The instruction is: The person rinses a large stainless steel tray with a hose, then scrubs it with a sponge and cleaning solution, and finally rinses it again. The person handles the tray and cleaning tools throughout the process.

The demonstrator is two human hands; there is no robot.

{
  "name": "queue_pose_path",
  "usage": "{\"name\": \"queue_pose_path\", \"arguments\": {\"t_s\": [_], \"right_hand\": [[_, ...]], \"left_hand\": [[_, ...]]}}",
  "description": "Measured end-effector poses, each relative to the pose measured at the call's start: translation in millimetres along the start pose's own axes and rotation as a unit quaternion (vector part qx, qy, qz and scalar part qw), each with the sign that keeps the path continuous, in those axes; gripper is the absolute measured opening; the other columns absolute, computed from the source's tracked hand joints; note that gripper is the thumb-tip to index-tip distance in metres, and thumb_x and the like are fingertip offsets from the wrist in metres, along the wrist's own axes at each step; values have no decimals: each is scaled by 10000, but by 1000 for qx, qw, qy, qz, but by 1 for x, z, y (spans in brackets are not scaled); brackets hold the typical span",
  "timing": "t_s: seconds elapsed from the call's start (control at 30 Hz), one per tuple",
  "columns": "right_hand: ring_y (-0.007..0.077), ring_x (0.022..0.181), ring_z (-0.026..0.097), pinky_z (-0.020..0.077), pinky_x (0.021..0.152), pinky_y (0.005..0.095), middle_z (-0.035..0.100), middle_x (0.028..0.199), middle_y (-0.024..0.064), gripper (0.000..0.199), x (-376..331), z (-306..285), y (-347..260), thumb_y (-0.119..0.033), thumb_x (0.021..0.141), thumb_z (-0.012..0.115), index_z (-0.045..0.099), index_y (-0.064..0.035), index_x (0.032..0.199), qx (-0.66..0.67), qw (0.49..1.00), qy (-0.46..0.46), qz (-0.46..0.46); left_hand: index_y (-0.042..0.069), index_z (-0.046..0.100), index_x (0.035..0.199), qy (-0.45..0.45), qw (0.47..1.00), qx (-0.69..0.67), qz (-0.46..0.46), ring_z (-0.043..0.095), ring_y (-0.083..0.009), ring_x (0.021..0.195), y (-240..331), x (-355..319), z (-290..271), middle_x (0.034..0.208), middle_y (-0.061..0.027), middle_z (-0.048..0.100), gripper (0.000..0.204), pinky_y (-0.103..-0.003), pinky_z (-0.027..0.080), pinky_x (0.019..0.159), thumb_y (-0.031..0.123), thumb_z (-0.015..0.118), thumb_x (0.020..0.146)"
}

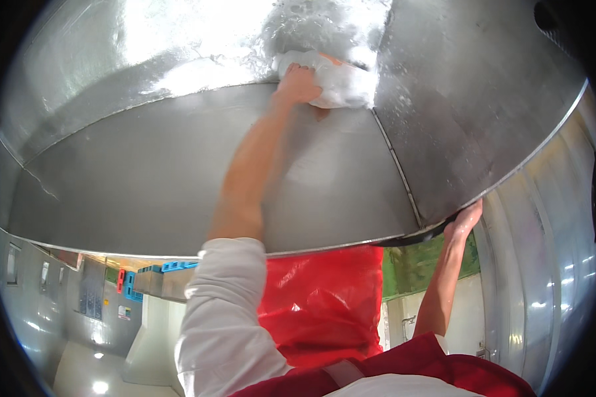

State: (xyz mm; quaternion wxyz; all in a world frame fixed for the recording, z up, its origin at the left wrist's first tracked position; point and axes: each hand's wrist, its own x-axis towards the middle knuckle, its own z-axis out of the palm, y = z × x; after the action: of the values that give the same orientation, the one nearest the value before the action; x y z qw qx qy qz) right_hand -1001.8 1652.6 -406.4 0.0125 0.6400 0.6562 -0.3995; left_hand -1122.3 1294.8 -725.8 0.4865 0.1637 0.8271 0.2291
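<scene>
A large, shiny steel tub fills the upper part of the head view, with a seam running down its inner wall. My left arm reaches deep into it. There my left hand is closed on a crumpled white cloth lying against the metal. An orange-brown patch shows at the cloth's upper edge, and glare washes out part of its outline. At the tub's near right rim, my right hand grips the edge from outside, its fingers partly hidden. A dark strip runs along the rim beside it.
A red apron hangs between me and the tub. To the right stands a curved, ribbed metal surface. Green flooring shows below the rim. Blue crates are at the lower left.
</scene>
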Motion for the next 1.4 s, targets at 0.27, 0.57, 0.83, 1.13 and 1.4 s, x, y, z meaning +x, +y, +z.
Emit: {"name": "queue_pose_path", "arguments": {"t_s": [0.27,0.57,0.83,1.13,1.4], "right_hand": [[239,1059,593,460,922,341,612,1185,111,448,-11,2,-19,-235,982,480,473,-7,1368,166,979,-81,89],[159,896,548,436,820,320,613,983,27,336,14,-28,-17,-352,995,479,559,-78,1174,264,898,-290,199],[248,1180,544,401,1046,378,586,1270,140,477,33,-39,20,-336,1025,415,495,13,1340,282,873,-326,225],[225,1057,576,465,941,369,588,1261,148,378,28,-36,32,-353,1020,454,531,-75,1264,271,915,-256,151],[178,971,592,453,818,330,631,1147,47,394,22,-12,24,-366,1013,423,567,-85,1248,170,962,-169,130]], "left_hand": [[-37,559,1210,-30,973,-187,130,485,-353,1232,104,-169,-65,1242,-242,531,549,-439,383,1070,253,710,769],[-8,642,876,22,995,-14,93,606,-302,794,355,-312,-156,761,-112,620,459,-390,504,772,433,734,787],[2,603,881,91,989,9,119,578,-257,736,423,-326,-141,782,-112,587,478,-377,487,684,474,663,848],[-2,613,947,25,994,-34,105,607,-309,874,408,-328,-163,899,-146,622,495,-408,491,811,471,684,820],[45,638,1031,10,994,-83,-69,592,-370,1075,17,-301,-191,1163,-206,605,344,-454,460,956,267,739,789]]}}
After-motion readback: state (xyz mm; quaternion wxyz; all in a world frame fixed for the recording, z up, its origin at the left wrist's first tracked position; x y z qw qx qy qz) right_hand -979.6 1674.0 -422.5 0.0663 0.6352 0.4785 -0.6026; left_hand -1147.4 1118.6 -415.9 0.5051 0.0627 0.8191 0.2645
